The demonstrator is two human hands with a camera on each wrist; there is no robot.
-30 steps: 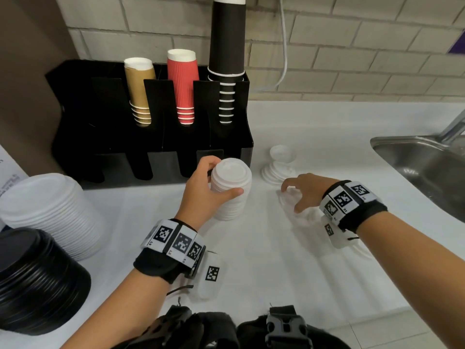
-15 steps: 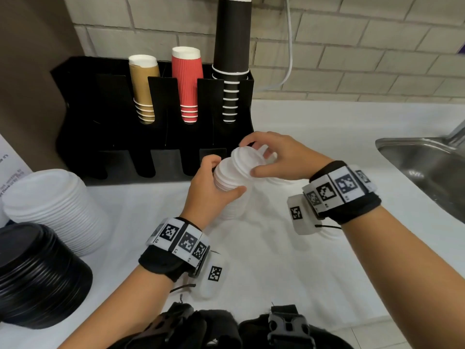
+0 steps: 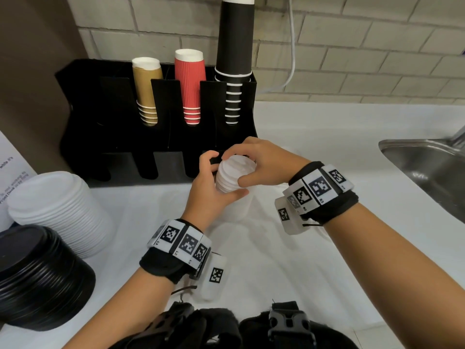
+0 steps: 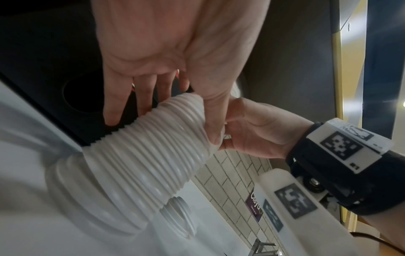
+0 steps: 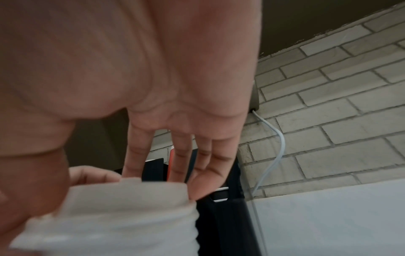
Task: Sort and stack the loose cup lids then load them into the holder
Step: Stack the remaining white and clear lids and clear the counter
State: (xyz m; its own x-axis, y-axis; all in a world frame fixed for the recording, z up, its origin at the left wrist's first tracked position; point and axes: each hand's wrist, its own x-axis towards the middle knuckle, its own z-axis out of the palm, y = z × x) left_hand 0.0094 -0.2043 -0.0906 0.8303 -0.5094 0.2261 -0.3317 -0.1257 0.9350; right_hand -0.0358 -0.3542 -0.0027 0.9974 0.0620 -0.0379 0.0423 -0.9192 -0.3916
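A stack of small white lids (image 3: 236, 206) stands on the white counter in front of the black holder (image 3: 83, 127). My left hand (image 3: 227, 175) grips this stack (image 4: 153, 155) from the left, thumb in front and fingers behind. The right hand (image 3: 235, 169) curls over the stack's top and pinches the top white lid (image 3: 234, 163) with thumb and fingers. The stack (image 5: 122, 216) is blurred in the right wrist view. A second short pile of small white lids (image 4: 177, 214) sits on the counter beyond; my right hand hides it in the head view.
The holder's upper slots carry brown cups (image 3: 147, 89), red cups (image 3: 190, 84) and tall black cups (image 3: 235, 59). At left stand a stack of large white lids (image 3: 57, 210) and a stack of black lids (image 3: 37, 280). A steel sink (image 3: 427, 172) lies at right.
My right hand took a white lid from the counter at right, carried it left and set it on top of the stack. The left hand kept its grip on the stack.
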